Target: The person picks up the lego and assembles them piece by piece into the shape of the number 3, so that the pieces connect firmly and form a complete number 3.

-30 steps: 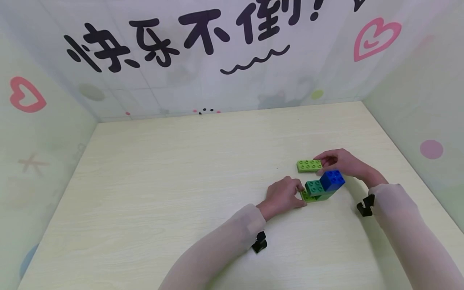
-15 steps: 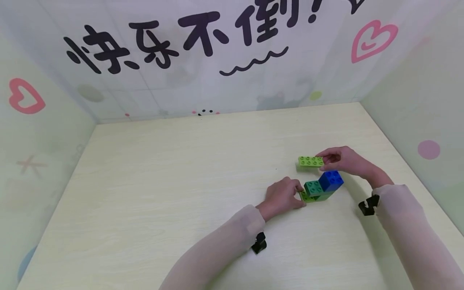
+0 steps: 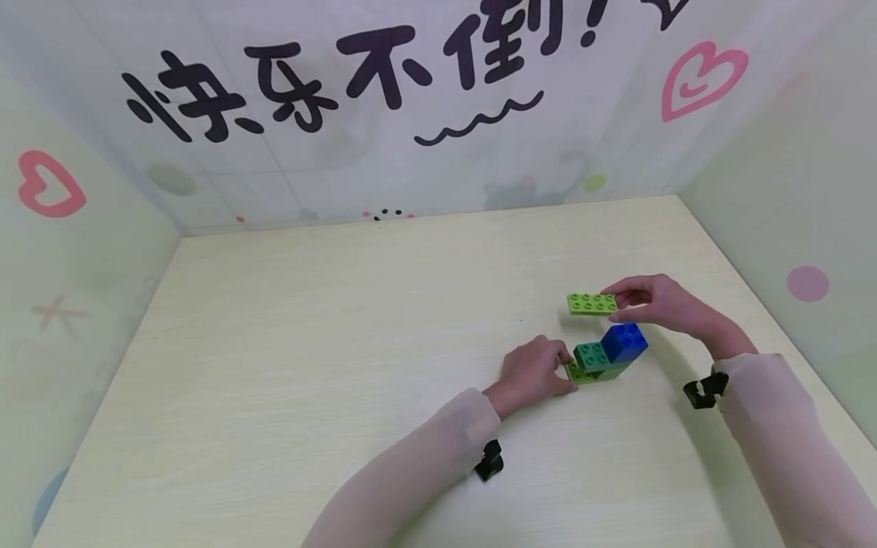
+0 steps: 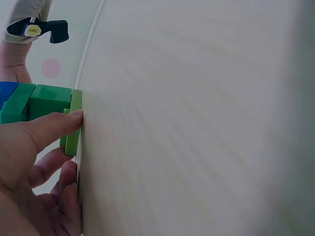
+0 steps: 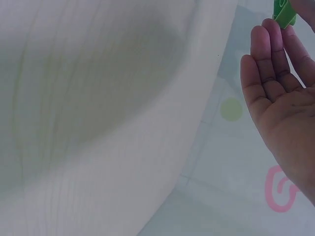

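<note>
A small stack of bricks stands on the pale wooden table: a light green base plate, a dark green brick and a blue brick on top at the right. My left hand holds the base at its left end; in the left wrist view a finger presses the light green plate. My right hand pinches one end of a flat light green plate and holds it in the air above and behind the stack. The right wrist view shows only that plate's corner beyond the fingertips.
Printed panels wall the table on three sides: the back wall with black characters and a pink heart, and side walls at left and right. Black wrist clips sit at both sleeves.
My right hand has lifted the flat light green plate off the table and raised it slightly. The left hand and the stack have stayed in place.
</note>
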`<state>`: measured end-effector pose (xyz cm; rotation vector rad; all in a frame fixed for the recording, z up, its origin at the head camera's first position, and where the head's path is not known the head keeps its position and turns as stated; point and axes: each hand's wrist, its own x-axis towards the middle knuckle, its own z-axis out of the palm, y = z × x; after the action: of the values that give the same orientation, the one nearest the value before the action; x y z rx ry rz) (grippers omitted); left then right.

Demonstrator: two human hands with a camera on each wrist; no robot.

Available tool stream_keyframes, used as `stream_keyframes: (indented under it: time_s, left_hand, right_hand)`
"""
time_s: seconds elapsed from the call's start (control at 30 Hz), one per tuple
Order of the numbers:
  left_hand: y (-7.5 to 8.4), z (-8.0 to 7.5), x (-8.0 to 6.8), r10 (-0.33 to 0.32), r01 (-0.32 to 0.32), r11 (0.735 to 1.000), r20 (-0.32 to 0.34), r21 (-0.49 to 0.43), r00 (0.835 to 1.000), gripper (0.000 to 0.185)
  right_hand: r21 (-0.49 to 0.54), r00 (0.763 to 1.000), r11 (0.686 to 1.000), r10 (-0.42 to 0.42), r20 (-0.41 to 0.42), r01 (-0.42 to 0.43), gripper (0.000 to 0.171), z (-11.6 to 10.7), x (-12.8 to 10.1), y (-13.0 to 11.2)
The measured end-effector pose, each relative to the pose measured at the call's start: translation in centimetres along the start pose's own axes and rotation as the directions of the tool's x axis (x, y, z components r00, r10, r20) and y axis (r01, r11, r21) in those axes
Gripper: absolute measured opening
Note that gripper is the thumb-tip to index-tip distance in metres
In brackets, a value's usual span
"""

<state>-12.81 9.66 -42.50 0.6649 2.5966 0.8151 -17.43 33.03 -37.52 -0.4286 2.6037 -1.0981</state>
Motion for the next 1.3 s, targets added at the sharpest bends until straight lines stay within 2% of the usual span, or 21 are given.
stream_keyframes:
  time_s: [0.73, 1.3]
  left_hand:
    - [-0.1, 0.1, 0.1, -0.003, 0.003, 1.0, -0.01, -0.001, 1.0, 0.034]
    - [0.0, 0.0, -0.1, 0.001, -0.001, 1.0, -0.02, 0.003, 1.0, 0.033]
  right_hand:
    - [-0.062, 0.998, 0.998, -0.034, -0.046, 0.031, 0.041, -1.1, -1.5, -2.0]
    - [-0.113, 0.99, 0.987, -0.125, -0.064, 0.117, 0.036, -1.6, -2.7, -3.3]
